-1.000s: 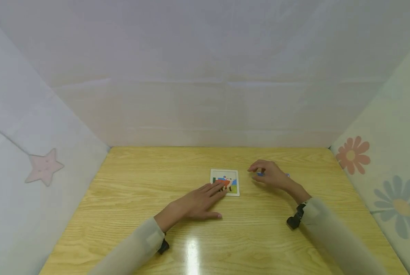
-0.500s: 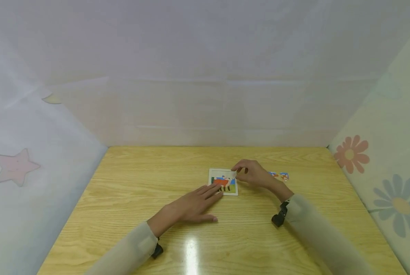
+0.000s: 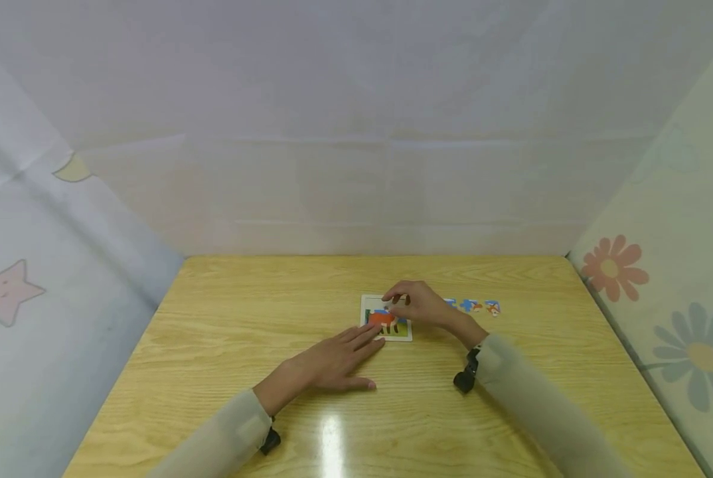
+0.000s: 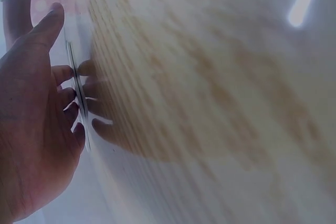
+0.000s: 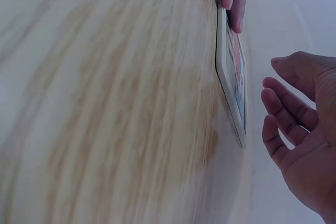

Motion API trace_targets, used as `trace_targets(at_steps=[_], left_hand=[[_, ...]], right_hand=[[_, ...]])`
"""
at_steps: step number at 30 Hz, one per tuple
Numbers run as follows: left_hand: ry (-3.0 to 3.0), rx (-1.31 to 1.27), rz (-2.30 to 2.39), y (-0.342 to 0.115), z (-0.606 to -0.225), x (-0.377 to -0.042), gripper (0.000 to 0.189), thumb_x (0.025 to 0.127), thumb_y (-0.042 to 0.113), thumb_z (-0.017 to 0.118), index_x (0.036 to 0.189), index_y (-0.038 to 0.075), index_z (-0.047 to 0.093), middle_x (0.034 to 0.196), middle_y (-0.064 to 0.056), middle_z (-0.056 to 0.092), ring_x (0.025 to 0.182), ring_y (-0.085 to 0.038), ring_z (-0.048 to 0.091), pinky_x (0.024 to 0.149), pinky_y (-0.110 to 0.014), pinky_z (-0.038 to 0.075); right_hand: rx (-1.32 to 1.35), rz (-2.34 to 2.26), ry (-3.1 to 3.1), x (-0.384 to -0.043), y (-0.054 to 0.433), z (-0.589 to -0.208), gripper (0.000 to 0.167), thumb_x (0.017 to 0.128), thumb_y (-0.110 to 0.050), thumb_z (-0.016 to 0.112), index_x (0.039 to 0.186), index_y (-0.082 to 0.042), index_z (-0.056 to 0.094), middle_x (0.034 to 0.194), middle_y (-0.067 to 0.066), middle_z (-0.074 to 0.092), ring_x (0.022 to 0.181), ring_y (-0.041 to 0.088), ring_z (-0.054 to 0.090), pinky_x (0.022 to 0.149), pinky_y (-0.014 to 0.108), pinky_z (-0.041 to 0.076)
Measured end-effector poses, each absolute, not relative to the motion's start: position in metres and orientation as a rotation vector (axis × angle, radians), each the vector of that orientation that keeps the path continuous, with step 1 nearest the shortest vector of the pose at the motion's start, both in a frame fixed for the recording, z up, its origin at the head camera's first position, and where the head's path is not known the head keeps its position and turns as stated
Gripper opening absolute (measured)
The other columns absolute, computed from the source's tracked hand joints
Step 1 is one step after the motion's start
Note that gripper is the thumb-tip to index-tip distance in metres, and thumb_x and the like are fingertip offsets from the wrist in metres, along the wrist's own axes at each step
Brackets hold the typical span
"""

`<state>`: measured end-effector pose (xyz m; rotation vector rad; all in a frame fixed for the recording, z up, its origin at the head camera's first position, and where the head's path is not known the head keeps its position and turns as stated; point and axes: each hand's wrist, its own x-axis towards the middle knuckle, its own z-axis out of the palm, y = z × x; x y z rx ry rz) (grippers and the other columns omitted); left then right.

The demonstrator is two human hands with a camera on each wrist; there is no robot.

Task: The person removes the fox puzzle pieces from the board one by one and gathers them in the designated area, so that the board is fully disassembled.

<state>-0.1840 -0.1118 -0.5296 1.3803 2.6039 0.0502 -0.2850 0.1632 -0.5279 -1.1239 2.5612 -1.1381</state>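
Note:
A square picture puzzle [image 3: 399, 337] with a white frame lies flat on the table, showing a red and white animal on green and blue. My left hand [image 3: 338, 358] rests with straight fingers on its lower left part; in the left wrist view those fingertips lie over the frame's edge. Above the puzzle's upper right part is my right hand [image 3: 422, 305], thumb and forefinger bent towards each other. The right wrist view shows this hand [image 5: 310, 119] beside the frame, fingers curled. I cannot tell whether a puzzle piece is between its fingertips.
Several loose puzzle pieces [image 3: 470, 305], blue with orange and white, lie in a row on the wooden table [image 3: 243, 299], right of the puzzle. Pale cloth walls [image 3: 309, 179] stand behind and at both sides.
My right hand has moved left from beside the loose pieces to over the puzzle, uncovering the pieces. The left hand has stayed on the puzzle with hardly any shift.

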Motion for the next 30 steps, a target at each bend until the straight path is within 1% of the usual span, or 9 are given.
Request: trace_targets(at_steps=[4, 8, 11, 14, 19, 24, 30], left_hand=[[2.602, 1.365, 0.043, -0.112, -0.53, -0.183, 0.088, 0.107, 0.07, 0.038, 0.171, 0.014, 0.018, 0.179, -0.01, 0.006, 0.165, -0.024, 0.009, 0.133, -0.04, 0.017], [2.612, 1.375, 0.036, -0.111, -0.53, -0.182, 0.089, 0.106, 0.07, 0.039, 0.171, 0.013, 0.019, 0.179, -0.011, 0.007, 0.164, -0.026, 0.011, 0.132, -0.041, 0.02], [2.614, 1.375, 0.059, -0.11, -0.53, -0.181, 0.089, 0.106, 0.07, 0.041, 0.171, 0.012, 0.02, 0.178, -0.013, 0.007, 0.164, -0.028, 0.013, 0.131, -0.042, 0.022], [2.61, 1.364, 0.088, -0.109, -0.529, -0.181, 0.089, 0.106, 0.069, 0.043, 0.171, 0.011, 0.021, 0.179, -0.013, 0.006, 0.164, -0.03, 0.012, 0.131, -0.043, 0.024], [2.608, 1.364, 0.097, -0.108, -0.529, -0.181, 0.089, 0.106, 0.068, 0.044, 0.171, 0.011, 0.021, 0.178, -0.013, 0.006, 0.164, -0.03, 0.013, 0.13, -0.043, 0.026], [2.615, 1.379, 0.064, -0.108, -0.531, -0.182, 0.089, 0.106, 0.068, 0.044, 0.17, 0.01, 0.021, 0.178, -0.013, 0.007, 0.164, -0.03, 0.014, 0.13, -0.042, 0.026], [2.615, 1.367, 0.026, -0.108, -0.528, -0.181, 0.089, 0.106, 0.068, 0.044, 0.171, 0.011, 0.021, 0.179, -0.012, 0.008, 0.164, -0.028, 0.015, 0.13, -0.041, 0.025]], right_hand=[[-1.096, -1.135, 2.537, -0.285, 0.157, -0.53, 0.026, 0.098, -0.004, 0.074, 0.124, -0.001, 0.075, 0.117, 0.009, 0.075, 0.103, 0.023, 0.071, 0.079, 0.03, 0.059], [-1.107, -1.156, 2.506, -0.288, 0.153, -0.535, 0.025, 0.099, -0.004, 0.073, 0.124, -0.001, 0.074, 0.117, 0.01, 0.075, 0.099, 0.02, 0.071, 0.076, 0.028, 0.059], [-1.082, -1.187, 2.453, -0.29, 0.152, -0.539, 0.026, 0.1, -0.004, 0.072, 0.126, -0.001, 0.073, 0.118, 0.01, 0.074, 0.091, 0.018, 0.071, 0.074, 0.029, 0.06], [-1.046, -1.193, 2.42, -0.293, 0.15, -0.542, 0.026, 0.101, -0.004, 0.071, 0.127, -0.002, 0.073, 0.119, 0.01, 0.073, 0.091, 0.016, 0.071, 0.076, 0.028, 0.061], [-1.06, -1.162, 2.432, -0.296, 0.147, -0.546, 0.024, 0.1, -0.004, 0.072, 0.124, -0.004, 0.075, 0.116, 0.008, 0.074, 0.097, 0.014, 0.07, 0.08, 0.027, 0.06], [-1.084, -1.174, 2.412, -0.296, 0.146, -0.545, 0.021, 0.1, -0.001, 0.07, 0.121, -0.001, 0.076, 0.111, 0.01, 0.074, 0.092, 0.017, 0.07, 0.076, 0.027, 0.061], [-1.095, -1.153, 2.43, -0.296, 0.143, -0.544, 0.019, 0.099, -0.002, 0.071, 0.118, -0.004, 0.078, 0.109, 0.007, 0.075, 0.089, 0.014, 0.069, 0.077, 0.027, 0.059]])
